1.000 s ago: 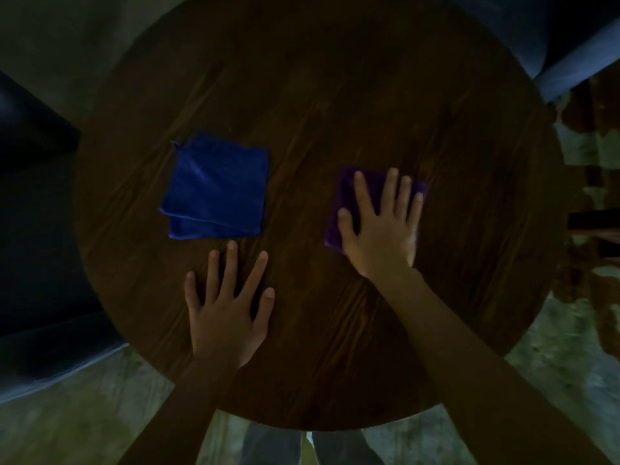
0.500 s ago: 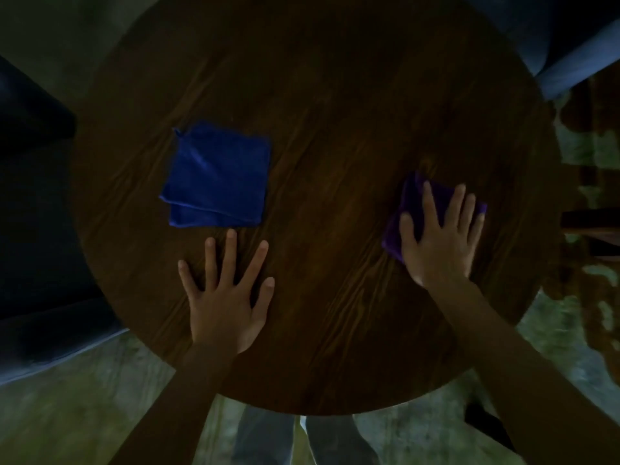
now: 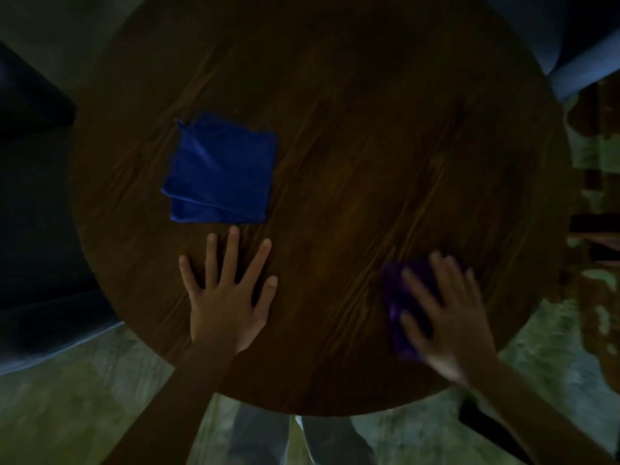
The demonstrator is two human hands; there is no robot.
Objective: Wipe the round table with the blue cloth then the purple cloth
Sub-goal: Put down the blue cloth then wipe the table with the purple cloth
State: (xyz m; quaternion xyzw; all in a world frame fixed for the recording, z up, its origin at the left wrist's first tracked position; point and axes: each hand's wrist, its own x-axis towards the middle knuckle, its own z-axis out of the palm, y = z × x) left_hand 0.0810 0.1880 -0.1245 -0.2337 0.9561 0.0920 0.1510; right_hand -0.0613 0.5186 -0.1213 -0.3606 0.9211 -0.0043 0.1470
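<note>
The round dark wooden table (image 3: 335, 95) fills most of the head view. A folded blue cloth (image 3: 221, 169) lies flat on its left half, with nothing touching it. Just below that cloth my left hand (image 3: 228, 297) rests palm down on the wood, fingers spread, holding nothing. My right hand (image 3: 446, 317) presses flat on the purple cloth (image 3: 399, 303) near the table's lower right edge; the hand is blurred and covers most of the cloth.
Dark blue seating (image 3: 37, 203) stands left of the table, and a grey-blue cushion (image 3: 570, 45) sits at the upper right. My legs (image 3: 302, 437) show below the near edge, over a worn greenish floor (image 3: 67, 397).
My right hand has slid the purple cloth from the table's middle to the right and then down toward the near right edge. My left hand and the blue cloth stayed put.
</note>
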